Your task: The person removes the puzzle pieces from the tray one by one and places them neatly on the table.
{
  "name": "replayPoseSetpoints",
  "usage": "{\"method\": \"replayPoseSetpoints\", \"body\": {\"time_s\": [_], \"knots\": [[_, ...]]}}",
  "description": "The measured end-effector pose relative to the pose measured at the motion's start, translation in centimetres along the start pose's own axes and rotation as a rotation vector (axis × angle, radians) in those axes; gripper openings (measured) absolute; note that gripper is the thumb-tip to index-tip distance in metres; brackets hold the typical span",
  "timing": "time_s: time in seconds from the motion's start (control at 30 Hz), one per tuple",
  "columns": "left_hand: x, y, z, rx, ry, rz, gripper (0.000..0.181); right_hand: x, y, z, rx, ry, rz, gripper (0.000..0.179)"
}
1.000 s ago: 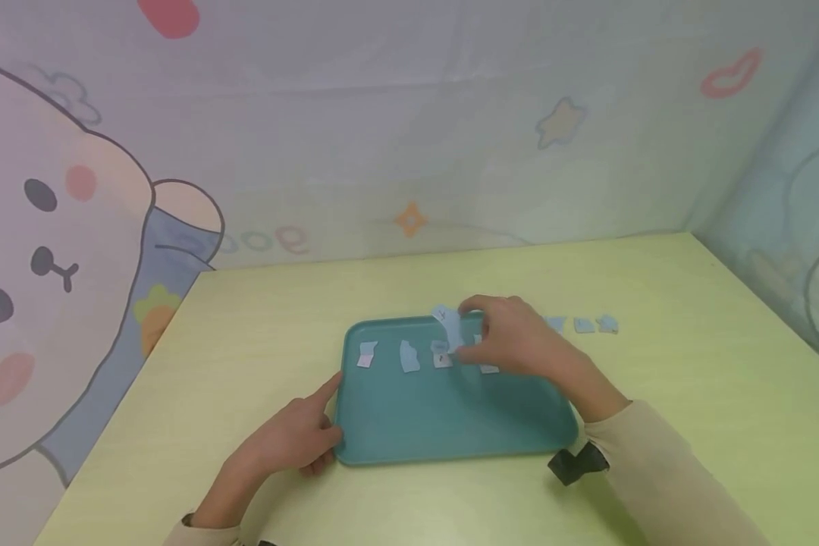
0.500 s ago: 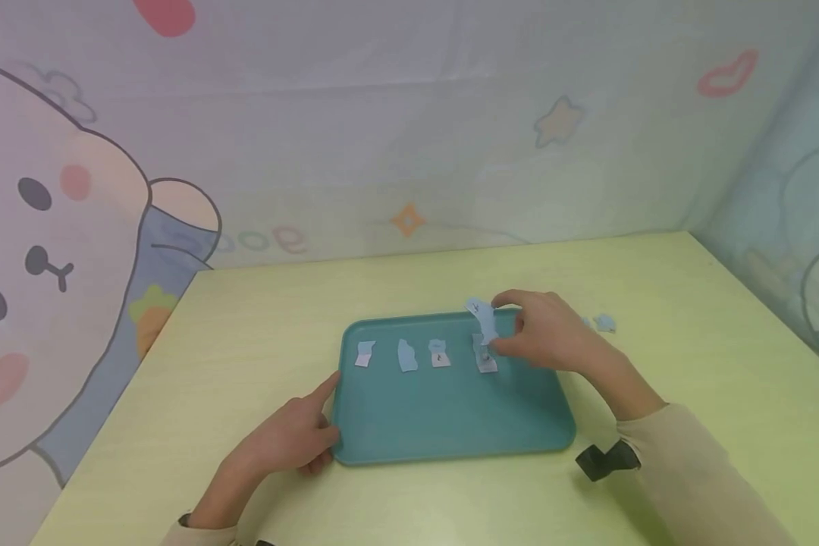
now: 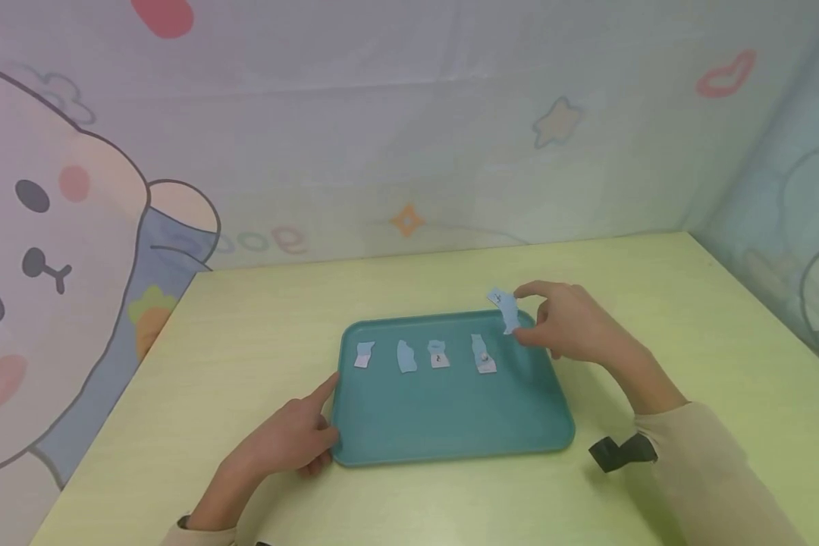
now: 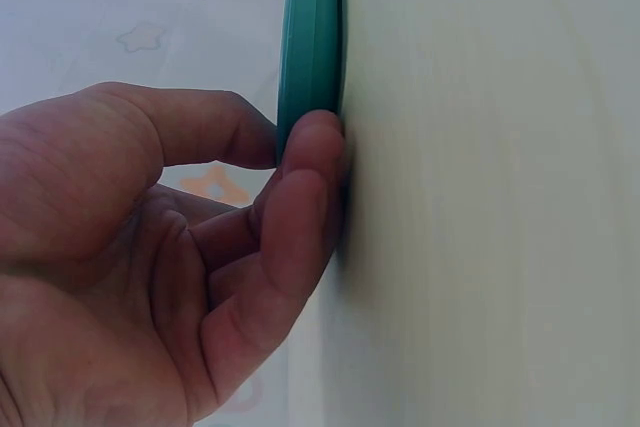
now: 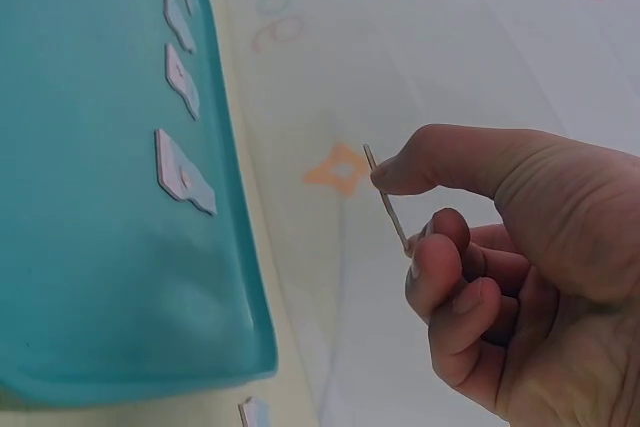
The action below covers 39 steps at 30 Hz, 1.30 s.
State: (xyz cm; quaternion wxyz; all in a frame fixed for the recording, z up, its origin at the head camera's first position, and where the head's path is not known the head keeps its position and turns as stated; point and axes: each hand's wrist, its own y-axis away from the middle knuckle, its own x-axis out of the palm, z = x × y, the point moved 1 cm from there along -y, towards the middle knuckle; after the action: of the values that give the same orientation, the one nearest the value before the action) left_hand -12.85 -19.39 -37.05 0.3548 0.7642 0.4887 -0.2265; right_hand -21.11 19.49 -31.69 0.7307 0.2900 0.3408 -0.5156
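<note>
My right hand (image 3: 573,322) pinches a light-blue puzzle piece (image 3: 507,309) with a small dark mark, above the far right corner of the green tray (image 3: 450,413). The right wrist view shows this thin piece (image 5: 388,202) edge-on between thumb and fingertips, off the surface. My left hand (image 3: 296,436) holds the tray's left rim. In the left wrist view, its thumb and curled fingers (image 4: 295,217) meet the rim. Along the tray's far side lie several separate pieces: a small one (image 3: 364,354), a plain blue one (image 3: 406,356), a marked one (image 3: 439,354) and a longer one (image 3: 483,354).
The tray lies on a pale yellow table (image 3: 689,341). Another piece (image 5: 254,413) is on the table beyond the tray's right end, hidden by my right hand in the head view. A patterned cloth backdrop (image 3: 355,129) rises behind the table's far edge.
My right hand has moved right and slightly away with the pinched piece, uncovering the longer piece on the tray and covering the pieces lying on the table at right. The left hand stays put.
</note>
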Motion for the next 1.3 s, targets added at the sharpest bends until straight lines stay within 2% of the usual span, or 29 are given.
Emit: {"method": "replayPoseSetpoints", "body": {"time_s": [0.37, 0.7, 1.3], "knots": [[0.1, 0.0, 0.2, 0.013, 0.011, 0.002, 0.083, -1.6, 0.3, -1.6, 0.018, 0.003, -0.041, 0.064], [0.0, 0.0, 0.1, 0.0, 0.012, 0.004, 0.083, -3.3, 1.0, -2.6, 0.039, 0.022, -0.073, 0.061], [0.0, 0.1, 0.1, 0.017, 0.01, 0.005, 0.083, -5.7, 1.5, -6.0, 0.061, 0.072, -0.103, 0.063]]}}
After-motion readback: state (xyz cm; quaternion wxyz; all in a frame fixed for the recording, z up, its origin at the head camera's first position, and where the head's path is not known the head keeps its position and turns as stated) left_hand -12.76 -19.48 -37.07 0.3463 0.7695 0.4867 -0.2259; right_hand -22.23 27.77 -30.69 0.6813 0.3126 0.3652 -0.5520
